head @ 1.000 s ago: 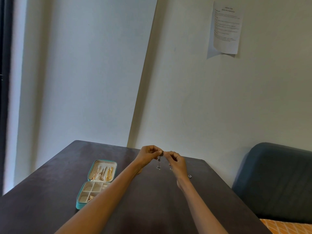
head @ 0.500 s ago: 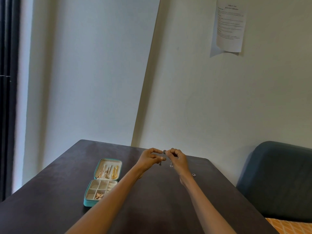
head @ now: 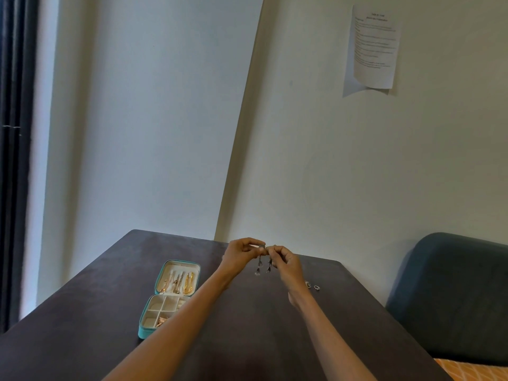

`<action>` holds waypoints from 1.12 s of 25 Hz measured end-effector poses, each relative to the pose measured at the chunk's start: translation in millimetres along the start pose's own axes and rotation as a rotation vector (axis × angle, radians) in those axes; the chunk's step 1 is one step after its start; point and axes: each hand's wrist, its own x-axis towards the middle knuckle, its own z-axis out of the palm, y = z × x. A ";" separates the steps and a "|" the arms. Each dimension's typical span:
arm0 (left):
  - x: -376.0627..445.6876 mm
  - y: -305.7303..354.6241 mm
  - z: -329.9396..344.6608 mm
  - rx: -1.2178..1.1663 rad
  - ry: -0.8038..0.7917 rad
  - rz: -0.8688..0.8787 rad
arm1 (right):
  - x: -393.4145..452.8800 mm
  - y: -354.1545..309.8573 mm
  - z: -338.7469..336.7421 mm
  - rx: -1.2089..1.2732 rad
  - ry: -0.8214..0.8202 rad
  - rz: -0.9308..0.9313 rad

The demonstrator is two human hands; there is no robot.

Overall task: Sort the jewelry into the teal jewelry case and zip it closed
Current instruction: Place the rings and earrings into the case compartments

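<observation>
The teal jewelry case (head: 145, 330) lies open on the dark table (head: 82, 312), left of my arms. Its lid half holds gold chains (head: 188, 281), and a gold piece (head: 161, 321) sits in one cream compartment. Above the table's far middle, my left hand (head: 238, 257) and my right hand (head: 286, 266) pinch a pair of silver drop earrings (head: 263, 265) between them, with the drops hanging down. Two small silver rings (head: 312, 286) lie on the table just right of my right wrist.
The table stands in a corner, with walls behind it and to the right. A dark blue sofa (head: 450, 292) is at the right edge, an orange cushion (head: 472, 370) below it. A printed sheet (head: 375, 46) hangs on the wall.
My hands stay together over the far middle of the table, now slightly closer, with the earrings hanging between them. The view has shifted a little to the left.
</observation>
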 end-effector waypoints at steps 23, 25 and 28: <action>-2.1 3.7 -26.9 -0.357 0.016 -0.178 | 9.4 -8.8 24.5 0.236 0.046 0.126; -2.2 4.0 -29.2 -0.365 0.005 -0.190 | 10.7 -8.6 25.7 0.304 0.020 0.161; -2.6 3.5 -33.6 -0.369 -0.014 -0.204 | 12.5 -10.5 28.0 0.452 0.032 0.197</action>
